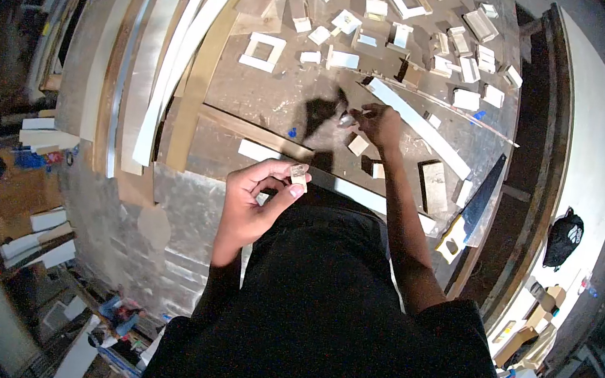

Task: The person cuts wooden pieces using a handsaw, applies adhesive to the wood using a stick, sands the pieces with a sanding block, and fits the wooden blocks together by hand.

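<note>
Between the thumb and fingertips of my left hand (255,202) is a small wooden block (299,176), raised in front of my body. My right hand (380,126) is stretched out over the workbench with its fingers bent. At its fingertips is a small, shiny, rounded object (346,120), too small to name. A dark shadow falls on the bench just left of these fingers. Close below the right hand lies a small light wooden block (358,145). A long white-faced strip (419,128) runs diagonally beside that hand.
Several small wooden assemblies, such as a square frame (262,52), cover the far bench (253,96). Long boards (200,71) lie stacked at left. A handsaw (475,210) rests near the right edge, beside a thicker wooden block (434,186). A black cap (564,238) lies farther right.
</note>
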`<state>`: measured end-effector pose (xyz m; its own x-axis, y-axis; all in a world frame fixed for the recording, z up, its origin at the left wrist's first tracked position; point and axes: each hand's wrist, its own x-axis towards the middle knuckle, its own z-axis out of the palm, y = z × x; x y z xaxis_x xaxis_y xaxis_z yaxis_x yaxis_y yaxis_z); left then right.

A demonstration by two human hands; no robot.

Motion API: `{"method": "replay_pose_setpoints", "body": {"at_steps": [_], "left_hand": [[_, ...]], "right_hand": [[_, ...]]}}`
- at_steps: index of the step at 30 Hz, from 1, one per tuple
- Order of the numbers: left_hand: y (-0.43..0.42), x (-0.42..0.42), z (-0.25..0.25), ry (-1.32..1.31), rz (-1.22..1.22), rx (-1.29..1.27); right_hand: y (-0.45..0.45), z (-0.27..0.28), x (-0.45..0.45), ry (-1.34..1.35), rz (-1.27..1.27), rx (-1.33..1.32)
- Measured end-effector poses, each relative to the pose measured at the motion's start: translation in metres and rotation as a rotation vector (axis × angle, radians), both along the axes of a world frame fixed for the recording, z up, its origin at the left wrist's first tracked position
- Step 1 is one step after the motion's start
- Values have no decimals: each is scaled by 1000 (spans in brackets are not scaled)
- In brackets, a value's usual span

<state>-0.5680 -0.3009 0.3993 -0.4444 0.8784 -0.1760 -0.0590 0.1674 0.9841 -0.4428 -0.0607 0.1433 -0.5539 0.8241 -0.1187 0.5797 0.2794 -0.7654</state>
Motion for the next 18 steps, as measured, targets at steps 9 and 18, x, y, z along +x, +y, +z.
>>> {"method": "replay_pose_setpoints", "body": {"at_steps": [9, 18], "left_hand": [[11, -13, -132, 474, -202, 68], [58, -2, -229, 666, -577, -252]], "right_hand": [[-10, 6, -3, 250, 119, -87], [-17, 20, -7, 60, 149, 273]]}}
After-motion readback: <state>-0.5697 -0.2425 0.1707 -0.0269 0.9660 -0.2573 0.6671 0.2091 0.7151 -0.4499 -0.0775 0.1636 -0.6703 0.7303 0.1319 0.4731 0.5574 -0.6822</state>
